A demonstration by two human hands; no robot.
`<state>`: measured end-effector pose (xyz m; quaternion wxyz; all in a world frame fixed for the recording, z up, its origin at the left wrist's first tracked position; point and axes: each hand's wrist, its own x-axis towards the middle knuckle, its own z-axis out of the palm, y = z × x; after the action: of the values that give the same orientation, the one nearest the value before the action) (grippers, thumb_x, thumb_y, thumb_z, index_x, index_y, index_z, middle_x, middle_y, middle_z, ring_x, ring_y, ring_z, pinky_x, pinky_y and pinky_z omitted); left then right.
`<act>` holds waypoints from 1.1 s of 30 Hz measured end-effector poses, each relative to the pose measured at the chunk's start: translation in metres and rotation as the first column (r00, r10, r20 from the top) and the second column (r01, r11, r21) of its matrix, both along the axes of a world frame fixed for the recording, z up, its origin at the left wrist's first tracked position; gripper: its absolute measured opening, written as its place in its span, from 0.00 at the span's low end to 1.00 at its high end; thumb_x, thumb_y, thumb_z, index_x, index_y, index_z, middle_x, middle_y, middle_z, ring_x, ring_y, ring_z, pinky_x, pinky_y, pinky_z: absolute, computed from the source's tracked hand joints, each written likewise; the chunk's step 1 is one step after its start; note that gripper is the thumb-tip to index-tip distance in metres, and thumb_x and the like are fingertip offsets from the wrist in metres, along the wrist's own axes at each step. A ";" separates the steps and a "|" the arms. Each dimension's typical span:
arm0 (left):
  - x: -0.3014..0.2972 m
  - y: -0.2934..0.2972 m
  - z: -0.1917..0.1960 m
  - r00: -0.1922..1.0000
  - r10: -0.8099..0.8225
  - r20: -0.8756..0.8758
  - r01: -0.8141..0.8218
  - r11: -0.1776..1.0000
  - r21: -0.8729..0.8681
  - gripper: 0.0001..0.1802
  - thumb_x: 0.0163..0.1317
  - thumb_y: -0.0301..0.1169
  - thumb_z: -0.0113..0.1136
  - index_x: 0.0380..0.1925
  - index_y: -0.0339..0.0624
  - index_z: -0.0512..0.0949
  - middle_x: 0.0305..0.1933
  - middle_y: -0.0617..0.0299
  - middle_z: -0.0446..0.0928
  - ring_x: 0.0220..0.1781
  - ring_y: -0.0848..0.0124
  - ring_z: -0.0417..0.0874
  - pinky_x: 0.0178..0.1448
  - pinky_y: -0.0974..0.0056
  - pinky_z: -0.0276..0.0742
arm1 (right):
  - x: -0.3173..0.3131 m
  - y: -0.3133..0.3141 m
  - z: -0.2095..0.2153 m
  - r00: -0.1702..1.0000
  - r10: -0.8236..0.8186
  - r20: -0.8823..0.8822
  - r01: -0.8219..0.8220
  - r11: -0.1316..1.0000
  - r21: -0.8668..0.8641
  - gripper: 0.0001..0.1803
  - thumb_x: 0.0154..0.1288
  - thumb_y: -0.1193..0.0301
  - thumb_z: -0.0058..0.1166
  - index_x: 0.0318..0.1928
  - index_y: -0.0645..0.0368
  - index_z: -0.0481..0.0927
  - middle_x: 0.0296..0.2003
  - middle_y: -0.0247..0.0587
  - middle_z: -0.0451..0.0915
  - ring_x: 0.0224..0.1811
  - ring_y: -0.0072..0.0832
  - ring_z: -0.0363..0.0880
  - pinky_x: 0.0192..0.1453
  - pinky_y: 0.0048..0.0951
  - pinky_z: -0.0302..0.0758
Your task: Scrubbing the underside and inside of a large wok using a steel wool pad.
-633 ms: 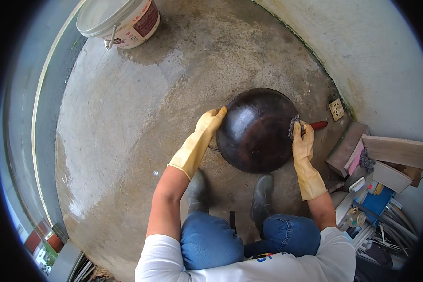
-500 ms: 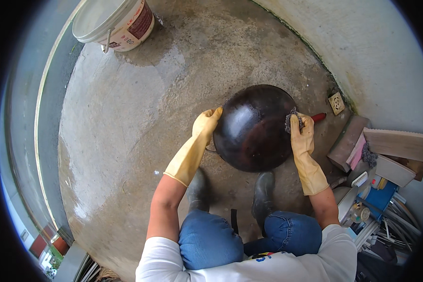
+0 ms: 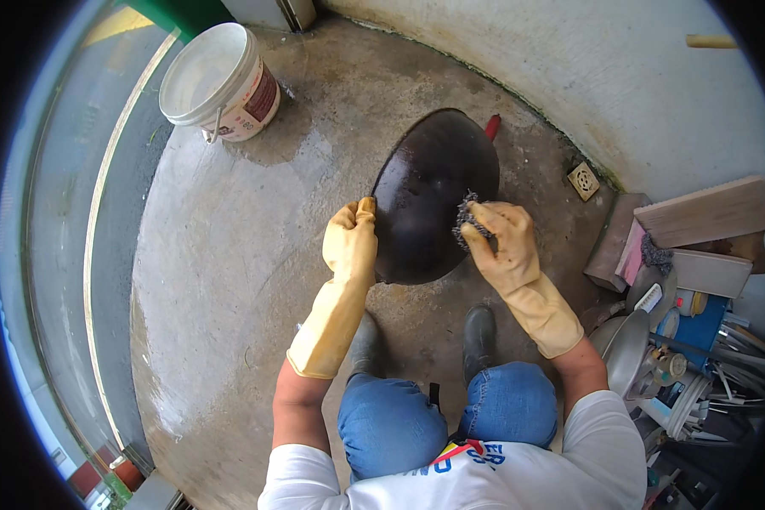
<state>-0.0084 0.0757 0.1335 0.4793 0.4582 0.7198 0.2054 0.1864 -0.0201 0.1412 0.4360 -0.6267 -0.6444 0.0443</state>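
Note:
A dark wok (image 3: 433,183) is tipped up over the concrete floor, its blackened, rounded underside towards me. Its red handle (image 3: 493,127) sticks out at the far right. Gloved in yellow rubber, my left hand (image 3: 353,234) is closed on the wok's left rim. My right hand (image 3: 501,234), in a matching glove, pinches a grey metal scouring pad (image 3: 472,221) at the right side of the wok's surface. The rim under my left fingers is partly hidden.
At the far left a white bucket (image 3: 251,110) stands on the damp concrete (image 3: 229,255). A square floor drain (image 3: 583,181) lies by the right wall. Boards (image 3: 705,212), pipes and assorted clutter crowd the right side. My boots (image 3: 478,340) are just below the wok.
The wok has turned counter-clockwise and tilted, its handle swinging from the right to the far side. My right hand has moved left with the scouring pad; my left still grips the rim.

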 end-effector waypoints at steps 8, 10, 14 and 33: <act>0.062 -0.053 -0.013 0.990 -0.089 0.106 0.087 0.996 0.032 0.29 0.72 0.57 0.48 0.52 0.43 0.82 0.33 0.58 0.84 0.38 0.66 0.83 0.47 0.62 0.75 | -0.005 -0.051 -0.052 0.985 -0.171 0.019 0.168 0.980 0.111 0.16 0.56 0.74 0.67 0.44 0.58 0.77 0.35 0.44 0.81 0.34 0.44 0.81 0.40 0.42 0.78; 0.075 -0.063 -0.010 0.977 -0.116 0.181 0.115 0.993 0.017 0.30 0.72 0.57 0.47 0.53 0.44 0.82 0.36 0.55 0.85 0.41 0.63 0.85 0.49 0.61 0.76 | 0.010 -0.056 -0.055 0.980 -0.199 -0.028 0.201 0.969 0.144 0.15 0.57 0.75 0.66 0.44 0.58 0.77 0.36 0.44 0.81 0.34 0.44 0.81 0.40 0.42 0.77; 0.092 -0.069 -0.021 0.987 -0.159 0.018 0.156 0.980 0.123 0.30 0.74 0.56 0.45 0.51 0.43 0.83 0.37 0.51 0.85 0.41 0.59 0.86 0.49 0.60 0.77 | 0.028 -0.042 -0.056 0.826 -0.497 -0.268 0.477 0.868 -0.139 0.09 0.60 0.76 0.61 0.37 0.61 0.74 0.34 0.47 0.79 0.33 0.48 0.78 0.38 0.43 0.76; 0.097 -0.078 -0.033 0.983 0.118 0.144 -0.144 0.971 0.192 0.27 0.70 0.57 0.55 0.33 0.42 0.82 0.22 0.75 0.68 0.27 0.82 0.63 0.31 0.70 0.62 | 0.029 0.000 -0.035 0.910 -0.400 -0.109 0.403 0.915 0.000 0.15 0.66 0.69 0.61 0.27 0.58 0.70 0.21 0.51 0.74 0.21 0.50 0.76 0.23 0.45 0.72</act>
<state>0.0882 -0.0021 0.1002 0.4621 0.4413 0.6908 0.3384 0.2150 -0.0199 0.1058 0.4765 -0.7375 -0.4782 -0.0204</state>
